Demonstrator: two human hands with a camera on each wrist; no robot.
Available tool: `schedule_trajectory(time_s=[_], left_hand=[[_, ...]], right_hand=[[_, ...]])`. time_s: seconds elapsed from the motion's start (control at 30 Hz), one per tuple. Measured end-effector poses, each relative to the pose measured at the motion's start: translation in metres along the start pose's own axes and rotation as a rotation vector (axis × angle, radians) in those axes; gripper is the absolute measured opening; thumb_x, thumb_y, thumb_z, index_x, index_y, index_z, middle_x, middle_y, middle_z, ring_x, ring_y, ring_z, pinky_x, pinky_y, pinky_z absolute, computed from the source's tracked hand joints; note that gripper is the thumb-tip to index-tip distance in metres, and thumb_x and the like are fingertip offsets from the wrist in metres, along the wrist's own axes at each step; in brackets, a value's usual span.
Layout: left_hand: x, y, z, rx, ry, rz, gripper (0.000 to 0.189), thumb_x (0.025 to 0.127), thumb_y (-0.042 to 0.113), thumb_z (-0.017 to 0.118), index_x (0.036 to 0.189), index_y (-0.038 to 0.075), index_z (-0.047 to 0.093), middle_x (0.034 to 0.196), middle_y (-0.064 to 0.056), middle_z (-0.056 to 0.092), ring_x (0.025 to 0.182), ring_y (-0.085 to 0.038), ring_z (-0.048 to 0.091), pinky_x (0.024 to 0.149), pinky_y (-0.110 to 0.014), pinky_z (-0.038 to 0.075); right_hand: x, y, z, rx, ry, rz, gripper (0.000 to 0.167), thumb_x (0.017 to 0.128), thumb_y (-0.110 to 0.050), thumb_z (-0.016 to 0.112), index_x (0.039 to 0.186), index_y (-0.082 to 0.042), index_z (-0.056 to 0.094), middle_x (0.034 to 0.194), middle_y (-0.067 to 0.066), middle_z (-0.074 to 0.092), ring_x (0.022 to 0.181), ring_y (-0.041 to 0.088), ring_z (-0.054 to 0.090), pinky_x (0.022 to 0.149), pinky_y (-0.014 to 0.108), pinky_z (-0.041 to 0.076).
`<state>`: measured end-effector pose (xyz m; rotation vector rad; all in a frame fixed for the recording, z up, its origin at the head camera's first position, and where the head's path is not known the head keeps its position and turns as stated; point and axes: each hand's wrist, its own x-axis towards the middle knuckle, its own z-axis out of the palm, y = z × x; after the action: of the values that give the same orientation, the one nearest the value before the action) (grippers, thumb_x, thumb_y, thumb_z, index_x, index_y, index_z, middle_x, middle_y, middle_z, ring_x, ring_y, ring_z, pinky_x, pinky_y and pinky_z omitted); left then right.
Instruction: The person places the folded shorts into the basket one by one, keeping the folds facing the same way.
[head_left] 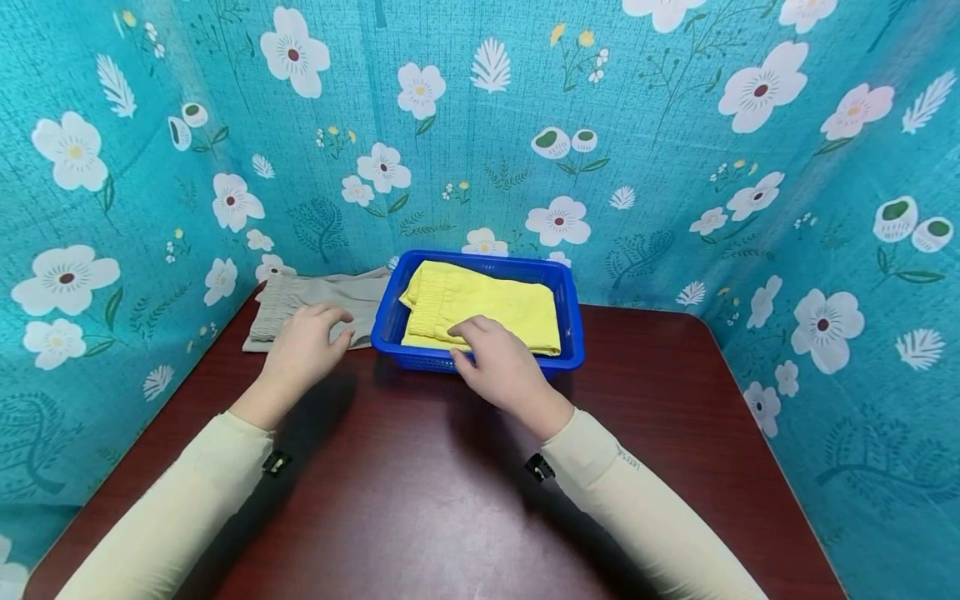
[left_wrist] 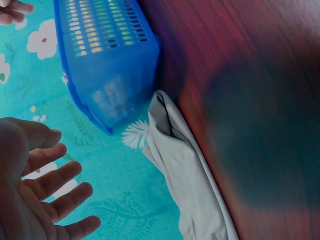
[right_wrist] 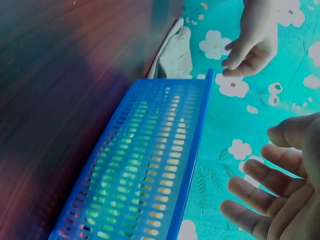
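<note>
Here I am, both hands up over the bench (head_left: 420,500) and nothing in either. My left hand (head_left: 311,342) hangs by the grey garment (head_left: 360,292), fingers loosely bent and parted; my right hand (head_left: 498,362) hovers at the front of the blue basket (head_left: 572,317), fingers spread too. The yellow garment (head_left: 498,304) lies folded inside the basket, gathered waistband to the left; the grey one lies on the bench, just left of the basket.

I'd call this a moment between grips: yellow is in, grey is out. The next move, as I judge it, calls for both hands at the grey garment, taking it by its two ends so the fold holds (loose cloth slumps easily).

Now the views! From my head I see the backs of my hands and right into the basket. My wrists can't look in there; they get its slotted wall instead. But they do show my fingers apart, clear of everything, and the left one catches an open fold at the grey garment's basket end.
</note>
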<state>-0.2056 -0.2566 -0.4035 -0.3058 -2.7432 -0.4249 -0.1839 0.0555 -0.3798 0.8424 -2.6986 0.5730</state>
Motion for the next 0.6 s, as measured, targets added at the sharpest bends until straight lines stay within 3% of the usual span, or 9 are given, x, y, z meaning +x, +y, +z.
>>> schedule_trajectory(time_s=[0.33, 0.6], left_hand=[[0.000, -0.015, 0.002, 0.014, -0.053, -0.039, 0.028, 0.100, 0.024, 0.065, 0.120, 0.005, 0.071, 0.126, -0.021, 0.067, 0.114, -0.045, 0.056, 0.094, -0.067, 0.046], [0.008, -0.029, 0.007, 0.046, -0.115, -0.071, 0.033, 0.100, 0.025, 0.066, 0.126, 0.005, 0.068, 0.133, -0.023, 0.063, 0.120, -0.046, 0.053, 0.097, -0.069, 0.043]], right_hand=[[-0.004, -0.018, 0.017, -0.067, -0.032, -0.131, 0.029, 0.100, -0.031, 0.065, 0.125, -0.016, 0.068, 0.117, -0.001, 0.068, 0.104, 0.013, 0.065, 0.092, 0.031, 0.057], [-0.006, -0.029, 0.029, -0.086, -0.072, -0.143, 0.030, 0.102, -0.032, 0.063, 0.126, -0.016, 0.068, 0.115, -0.001, 0.067, 0.102, 0.012, 0.064, 0.087, 0.031, 0.058]])
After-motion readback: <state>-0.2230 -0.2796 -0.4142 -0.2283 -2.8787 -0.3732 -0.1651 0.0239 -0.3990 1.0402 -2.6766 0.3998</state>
